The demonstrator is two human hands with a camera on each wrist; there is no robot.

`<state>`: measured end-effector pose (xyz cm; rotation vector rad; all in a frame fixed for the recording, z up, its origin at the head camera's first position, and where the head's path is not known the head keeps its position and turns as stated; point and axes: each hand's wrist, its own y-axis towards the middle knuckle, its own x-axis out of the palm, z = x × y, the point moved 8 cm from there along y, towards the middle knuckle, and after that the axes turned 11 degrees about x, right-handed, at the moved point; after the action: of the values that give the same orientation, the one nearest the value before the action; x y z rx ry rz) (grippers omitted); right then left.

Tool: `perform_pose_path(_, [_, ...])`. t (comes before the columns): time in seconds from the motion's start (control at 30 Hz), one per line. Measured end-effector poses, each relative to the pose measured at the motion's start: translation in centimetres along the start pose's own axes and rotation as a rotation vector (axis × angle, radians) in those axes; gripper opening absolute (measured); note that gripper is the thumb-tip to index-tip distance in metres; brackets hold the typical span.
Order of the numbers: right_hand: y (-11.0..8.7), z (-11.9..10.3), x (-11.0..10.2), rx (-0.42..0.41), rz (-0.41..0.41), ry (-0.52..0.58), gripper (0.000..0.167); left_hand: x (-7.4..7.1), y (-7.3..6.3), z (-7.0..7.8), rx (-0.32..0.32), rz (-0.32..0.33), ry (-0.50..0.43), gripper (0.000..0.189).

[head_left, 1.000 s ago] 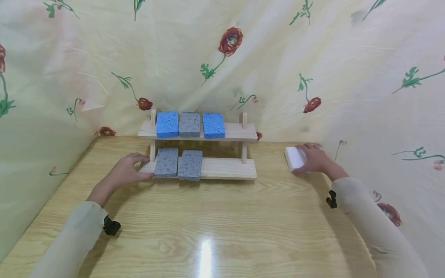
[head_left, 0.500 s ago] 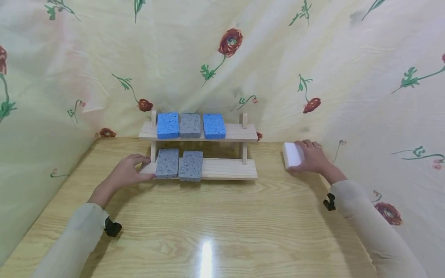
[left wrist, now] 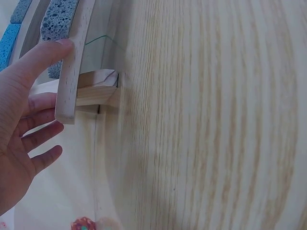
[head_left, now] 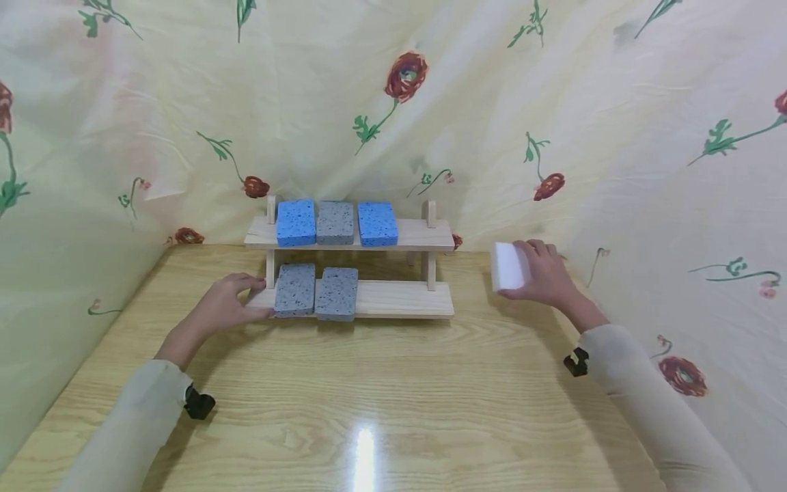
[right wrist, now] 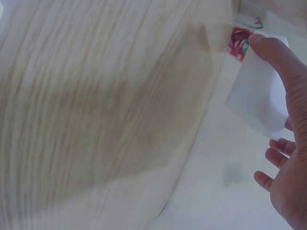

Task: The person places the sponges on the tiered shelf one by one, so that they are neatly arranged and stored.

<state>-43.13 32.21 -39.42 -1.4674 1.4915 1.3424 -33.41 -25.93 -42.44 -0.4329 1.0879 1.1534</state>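
Observation:
My left hand (head_left: 224,304) holds the left end of a two-tier wooden rack (head_left: 406,298). Its thumb lies on the front edge of the lower board, and in the left wrist view the fingers (left wrist: 43,139) reach behind it. A smooth white rectangular block (head_left: 509,266) is pinched between thumb and fingers of my right hand (head_left: 544,277), tilted above the table, right of the rack. Two grey speckled sponges, one (head_left: 295,290) beside the other (head_left: 337,294), lean on the lower tier. The upper tier carries a blue sponge (head_left: 296,223), a grey one (head_left: 335,223) and another blue one (head_left: 378,223).
A pale wood-grain table (head_left: 393,383) spreads under both arms, with a bright light reflection near its front. Cloth printed with flowers (head_left: 492,102) hangs behind the rack and along both sides. The rack's right post (head_left: 431,270) stands between the sponges and the right hand.
My right hand has raised the white block from the table and brought it slightly left and toward the back, tilting it up. My left hand and the rack have stayed put.

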Motion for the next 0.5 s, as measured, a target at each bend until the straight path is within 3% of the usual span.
perform_pose_path(0.5, [-0.8,-5.0,-2.1,-0.056,0.04,0.046,0.11,-0.1,-0.1,0.2,-0.01,0.005,0.0,0.068])
